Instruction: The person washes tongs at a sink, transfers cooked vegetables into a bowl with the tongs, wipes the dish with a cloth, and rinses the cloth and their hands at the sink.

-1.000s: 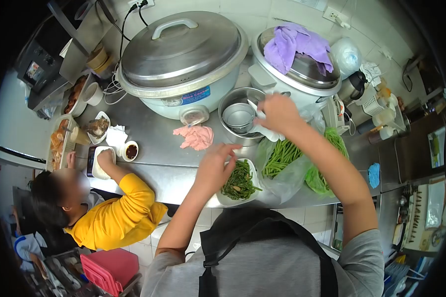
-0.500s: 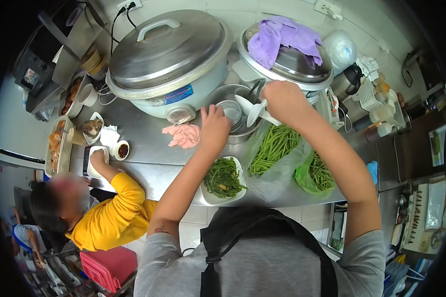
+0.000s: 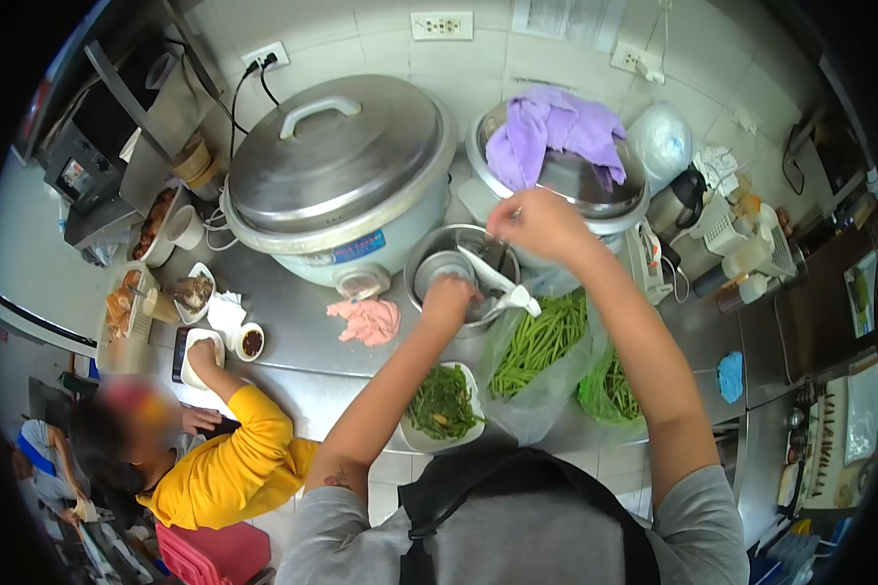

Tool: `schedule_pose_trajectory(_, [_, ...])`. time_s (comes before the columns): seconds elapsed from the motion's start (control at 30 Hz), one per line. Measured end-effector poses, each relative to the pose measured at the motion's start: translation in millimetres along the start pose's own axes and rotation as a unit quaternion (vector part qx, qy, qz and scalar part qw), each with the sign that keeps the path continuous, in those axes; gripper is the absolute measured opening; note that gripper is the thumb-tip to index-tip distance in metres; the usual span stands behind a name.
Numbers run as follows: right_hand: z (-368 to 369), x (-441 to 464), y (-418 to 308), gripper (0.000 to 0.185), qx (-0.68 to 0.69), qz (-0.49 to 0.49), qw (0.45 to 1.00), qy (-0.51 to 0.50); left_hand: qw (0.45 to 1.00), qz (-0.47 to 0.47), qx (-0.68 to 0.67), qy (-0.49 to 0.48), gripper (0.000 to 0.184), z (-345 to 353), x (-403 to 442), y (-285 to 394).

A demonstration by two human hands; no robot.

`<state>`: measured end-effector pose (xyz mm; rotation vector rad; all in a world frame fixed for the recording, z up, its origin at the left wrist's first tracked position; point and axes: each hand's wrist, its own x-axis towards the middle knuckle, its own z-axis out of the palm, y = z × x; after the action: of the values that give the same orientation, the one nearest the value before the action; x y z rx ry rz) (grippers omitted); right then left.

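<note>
A steel pot (image 3: 421, 255) stands in front of the rice cookers. My left hand (image 3: 451, 295) reaches down into it, fingers closed at the rim of a small round metal cup (image 3: 441, 263). Leaning across the pot is a white plastic rice paddle (image 3: 517, 298), its end sticking out over the rim. My right hand (image 3: 541, 226) is above the pot's back right edge, fingers curled together; what they hold, if anything, is hidden. Nearer to me are a white dish of cooked greens (image 3: 443, 402) and a plastic bag of green beans (image 3: 541, 351).
A large lidded rice cooker (image 3: 337, 161) stands at the back, beside a second cooker (image 3: 595, 200) topped by a purple cloth (image 3: 556, 136). A pink cloth (image 3: 365, 320) lies left of the pot. A person in a yellow sleeve (image 3: 229, 444) eats at left.
My right hand has let go of the rice paddle, which now rests in the pot. My left hand has gone lower into the pot with the cup. The view has tilted up.
</note>
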<state>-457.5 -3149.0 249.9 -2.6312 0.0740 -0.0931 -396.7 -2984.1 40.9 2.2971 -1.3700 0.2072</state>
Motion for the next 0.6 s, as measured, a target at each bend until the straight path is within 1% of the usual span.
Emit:
schedule_pose_trajectory(0.03, [-10.3, 15.6, 7.5, 0.019, 0.0, -0.022, 0.99, 0.14, 1.0, 0.005, -0.03, -0.006, 0.015, 1.6, 4.4, -2.0])
schedule_pose_trajectory(0.07, [-25.7, 28.8, 15.9, 0.025, 0.002, -0.007, 0.981, 0.192, 0.998, 0.002, -0.057, -0.038, 0.017, 3.1, 7.0, -4.4])
schedule_pose_trajectory(0.13, [-39.3, 51.7, 37.6, 0.033, -0.113, -0.024, 0.935, 0.334, 0.988, -0.007, -0.11, -0.106, 0.022, -9.8, 12.7, 1.1])
schedule_pose_trajectory(0.17, [-40.7, 61.1, 50.7, 0.037, -0.168, -0.032, 0.9, 0.401, 0.978, -0.035, -0.139, -0.148, 0.023, -12.7, 15.1, 2.6])
schedule_pose_trajectory(0.23, [-30.4, 76.7, 97.3, 0.04, -0.23, -0.003, 0.914, 0.334, 0.948, -0.095, -0.198, -0.231, 0.024, -17.2, 16.5, 1.9])
schedule_pose_trajectory(0.3, [-31.4, 90.2, 107.5, 0.041, -0.254, 0.002, 0.915, 0.314, 0.959, -0.093, -0.205, -0.172, 0.023, -29.1, 14.5, 1.4])
schedule_pose_trajectory(0.37, [-37.1, 96.9, 118.1, 0.038, -0.237, -0.011, 0.909, 0.342, 0.966, -0.081, -0.215, -0.12, 0.022, -43.0, 15.6, 2.3])
schedule_pose_trajectory(0.4, [-37.9, 93.7, 114.0, 0.036, -0.119, -0.016, 0.939, 0.324, 0.964, -0.085, -0.237, -0.089, 0.027, -59.2, 16.4, 7.1])
schedule_pose_trajectory(0.43, [-39.7, 88.2, 97.6, 0.034, 0.002, -0.021, 0.952, 0.304, 0.936, -0.106, -0.334, -0.034, 0.025, -69.5, 15.5, 8.3])
schedule_pose_trajectory(0.47, [-45.0, 83.1, 74.8, 0.032, 0.12, -0.031, 0.952, 0.281, 0.895, -0.125, -0.427, 0.026, 0.024, -77.1, 16.8, 9.1])
schedule_pose_trajectory(0.5, [-41.7, 63.0, 35.8, 0.026, 0.142, -0.06, 0.946, 0.285, 0.84, -0.144, -0.516, 0.086, 0.024, -83.8, 18.9, 12.9])
schedule_pose_trajectory(0.53, [-34.5, 47.7, 8.2, 0.023, 0.212, -0.108, 0.938, 0.253, 0.752, -0.179, -0.618, 0.14, 0.027, -94.3, 22.8, 20.6])
schedule_pose_trajectory(0.57, [-18.2, 32.9, -13.3, 0.02, 0.343, -0.142, 0.9, 0.23, 0.647, -0.215, -0.707, 0.187, 0.029, -106.3, 27.6, 27.2])
schedule_pose_trajectory(0.6, [-12.4, 4.0, -49.5, 0.013, 0.428, -0.206, 0.859, 0.191, 0.528, -0.238, -0.777, 0.245, 0.032, -118.3, 32.1, 34.0])
